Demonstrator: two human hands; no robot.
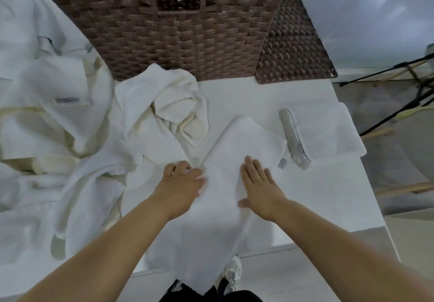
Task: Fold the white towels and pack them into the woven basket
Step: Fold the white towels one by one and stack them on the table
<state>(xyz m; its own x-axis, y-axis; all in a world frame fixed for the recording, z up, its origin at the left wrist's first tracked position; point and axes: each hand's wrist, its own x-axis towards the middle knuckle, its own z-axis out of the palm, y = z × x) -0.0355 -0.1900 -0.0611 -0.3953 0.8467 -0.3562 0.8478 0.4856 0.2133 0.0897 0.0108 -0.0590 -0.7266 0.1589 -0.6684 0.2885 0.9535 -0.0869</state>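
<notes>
White towels (237, 151), cream one (173, 109); brown woven basket (164, 31) & lid (293, 43); white table (340, 184).

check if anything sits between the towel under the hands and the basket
Partly: a crumpled towel lies up-left of the flat towel, reaching the near wall of the woven basket. Straight ahead only bare table shows, then that wall itself, which the towel must go over.

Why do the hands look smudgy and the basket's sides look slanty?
Head view: the left hand and right hand are smeared by motion blur; the wide-angle lens slants the woven basket sides; lighting is soft, shadows faint.
</notes>
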